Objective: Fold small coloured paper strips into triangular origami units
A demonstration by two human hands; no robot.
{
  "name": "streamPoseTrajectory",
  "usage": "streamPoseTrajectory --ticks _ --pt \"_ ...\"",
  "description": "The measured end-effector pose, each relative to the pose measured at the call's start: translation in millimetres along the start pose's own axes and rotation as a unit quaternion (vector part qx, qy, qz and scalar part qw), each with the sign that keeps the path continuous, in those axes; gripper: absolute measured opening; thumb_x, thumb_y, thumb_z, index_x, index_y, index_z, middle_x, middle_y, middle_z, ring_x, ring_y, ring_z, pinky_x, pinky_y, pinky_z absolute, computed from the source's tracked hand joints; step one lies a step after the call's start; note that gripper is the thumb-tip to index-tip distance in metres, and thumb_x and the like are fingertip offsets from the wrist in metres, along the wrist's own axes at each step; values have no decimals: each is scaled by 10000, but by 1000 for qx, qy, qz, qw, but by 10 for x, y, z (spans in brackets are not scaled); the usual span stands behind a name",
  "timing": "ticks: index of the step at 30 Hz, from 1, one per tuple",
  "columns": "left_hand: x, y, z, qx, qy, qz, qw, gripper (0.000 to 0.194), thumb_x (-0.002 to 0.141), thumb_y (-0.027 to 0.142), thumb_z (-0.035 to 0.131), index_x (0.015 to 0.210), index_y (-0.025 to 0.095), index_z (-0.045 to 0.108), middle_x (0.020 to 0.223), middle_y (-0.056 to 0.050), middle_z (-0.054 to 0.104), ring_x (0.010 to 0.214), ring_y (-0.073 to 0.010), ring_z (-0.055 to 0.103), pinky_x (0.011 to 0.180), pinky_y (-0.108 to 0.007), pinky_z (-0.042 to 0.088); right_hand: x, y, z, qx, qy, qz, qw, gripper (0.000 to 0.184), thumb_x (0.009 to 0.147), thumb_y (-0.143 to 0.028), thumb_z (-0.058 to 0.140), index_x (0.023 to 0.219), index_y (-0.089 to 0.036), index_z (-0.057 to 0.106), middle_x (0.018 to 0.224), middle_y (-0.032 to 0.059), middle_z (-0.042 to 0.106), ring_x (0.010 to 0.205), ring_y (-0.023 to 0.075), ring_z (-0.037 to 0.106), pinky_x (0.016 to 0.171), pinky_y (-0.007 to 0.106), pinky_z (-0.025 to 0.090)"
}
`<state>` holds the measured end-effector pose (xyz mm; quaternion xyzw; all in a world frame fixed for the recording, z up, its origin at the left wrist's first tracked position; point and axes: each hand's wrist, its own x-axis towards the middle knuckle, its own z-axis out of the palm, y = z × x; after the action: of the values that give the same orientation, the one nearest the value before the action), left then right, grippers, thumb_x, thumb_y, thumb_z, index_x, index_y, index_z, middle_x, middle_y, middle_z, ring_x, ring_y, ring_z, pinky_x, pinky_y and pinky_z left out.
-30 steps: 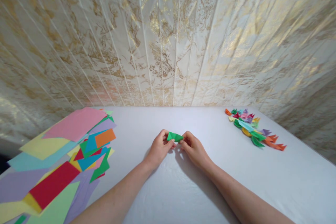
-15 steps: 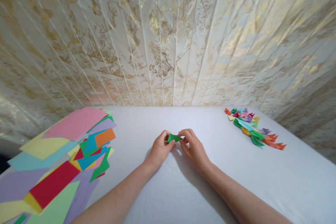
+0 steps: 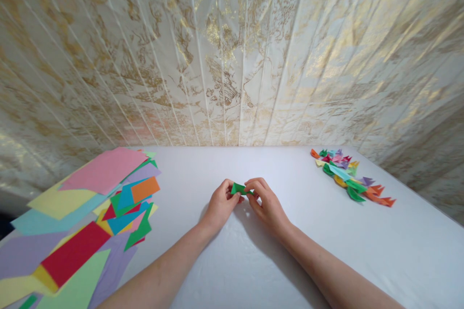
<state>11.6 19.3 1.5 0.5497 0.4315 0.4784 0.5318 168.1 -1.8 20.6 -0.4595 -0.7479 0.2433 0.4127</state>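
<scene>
A small piece of folded green paper (image 3: 238, 188) is held just above the white table, around the middle of the view. My left hand (image 3: 222, 203) pinches its left part between thumb and fingers. On the right end, the thumb and fingers of my right hand (image 3: 267, 203) are closed on the same paper. Parts of the paper are hidden behind the fingertips, so its full shape cannot be made out.
Coloured paper sheets lie in a spread pile on the left, with a pink sheet (image 3: 105, 169) and a red sheet (image 3: 75, 253) on top. Several folded paper figures (image 3: 355, 186) stand in a cluster on the right of the white table (image 3: 224, 270). A gold-patterned curtain (image 3: 224, 58) hangs behind.
The green paper has tilted a little, and my right fingers have shifted slightly left along it. Both arms stay almost where they were.
</scene>
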Motion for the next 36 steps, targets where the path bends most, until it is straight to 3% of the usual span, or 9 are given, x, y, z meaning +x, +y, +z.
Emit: streamPoseTrajectory --ticks 10,16,25,27,31,36 --pt "20 -19 -22 16 4 25 1000 76 784 206 565 852 191 536 804 11 646 745 -125 644 735 -261 515 3 19 44 112 -14 68 991 41 861 -246 527 865 -222 560 883 22 598 697 150 495 655 277 411" --pt "15 -25 -15 4 13 7 1000 197 808 345 603 892 200 500 752 16 639 665 -136 647 675 -277 520 28 27 20 153 -31 87 984 147 900 -316 493 823 -209 559 768 8 572 636 143 496 618 275 402" --pt "-24 -2 11 34 -5 9 999 174 865 298 514 976 219 406 633 59 595 551 -119 592 565 -239 491 30 45 6 59 -39 41 997 122 823 -163 479 785 -211 584 849 12 538 636 126 478 611 260 392" --pt "-36 -28 26 39 -8 11 999 155 869 268 498 980 226 398 703 45 613 577 -117 605 580 -246 508 36 58 8 52 -28 50 997 103 796 -159 490 762 -207 574 833 9 535 631 127 479 604 259 390" --pt "-59 -86 39 93 -1 46 995 232 834 140 483 1041 234 438 1034 -21 620 701 -105 640 680 -278 547 49 113 10 25 17 77 997 70 796 -220 515 749 -203 565 763 -2 527 656 146 494 623 272 392" --pt "-85 -72 37 197 -31 129 971 306 814 77 502 1081 225 521 1047 -31 570 889 -136 629 826 -312 546 56 188 31 42 37 113 992 47 777 -234 520 744 -206 539 705 -21 507 625 145 476 606 272 379"
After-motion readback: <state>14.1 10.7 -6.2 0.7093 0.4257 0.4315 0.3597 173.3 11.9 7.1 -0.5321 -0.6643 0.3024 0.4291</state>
